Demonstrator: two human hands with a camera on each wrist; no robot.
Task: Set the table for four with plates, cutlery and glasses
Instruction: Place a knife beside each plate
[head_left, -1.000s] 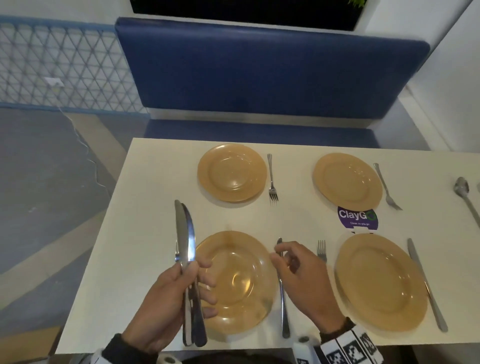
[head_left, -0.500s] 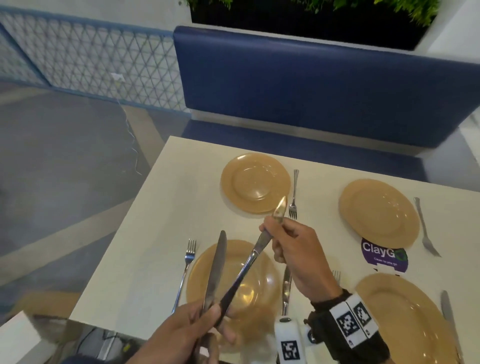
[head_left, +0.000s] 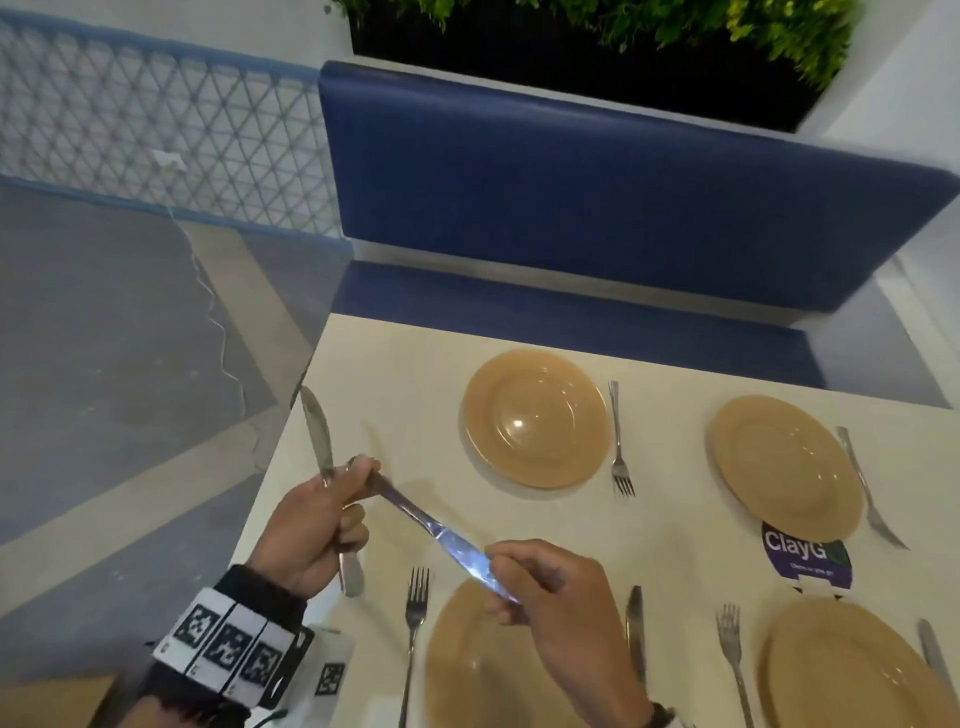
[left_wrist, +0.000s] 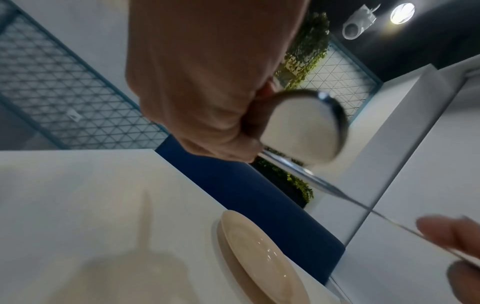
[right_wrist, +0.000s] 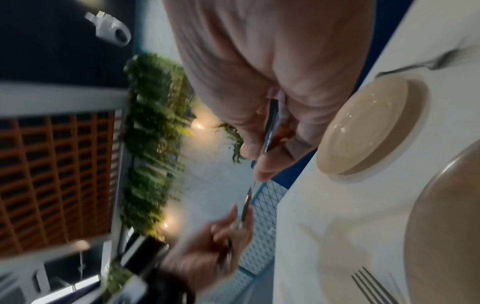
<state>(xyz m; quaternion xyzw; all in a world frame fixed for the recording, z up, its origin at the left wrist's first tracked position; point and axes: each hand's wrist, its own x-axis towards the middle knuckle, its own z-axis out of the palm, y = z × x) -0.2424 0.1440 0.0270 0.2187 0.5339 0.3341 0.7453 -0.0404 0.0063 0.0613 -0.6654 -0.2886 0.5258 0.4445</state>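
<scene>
Passing 1 knife (head_left: 441, 538) from the left hand (head_left: 311, 525) to the right hand (head_left: 550, 592) goes best if the right pinches the blade by its flats and the left lets go only once that pinch is firm. It hangs above the table's (head_left: 395, 374) near-left corner, over the near plate (head_left: 467, 670). The left hand, fisted, also grips a 2nd knife (head_left: 318, 436), blade pointing away. The far-left plate (head_left: 535, 418) has only a fork (head_left: 619, 441) beside it, so 1 knife probably belongs there.

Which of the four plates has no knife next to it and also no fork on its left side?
The far left plate. It has only a fork on its right. The far right plate looks the same, so both lack a knife.
</scene>
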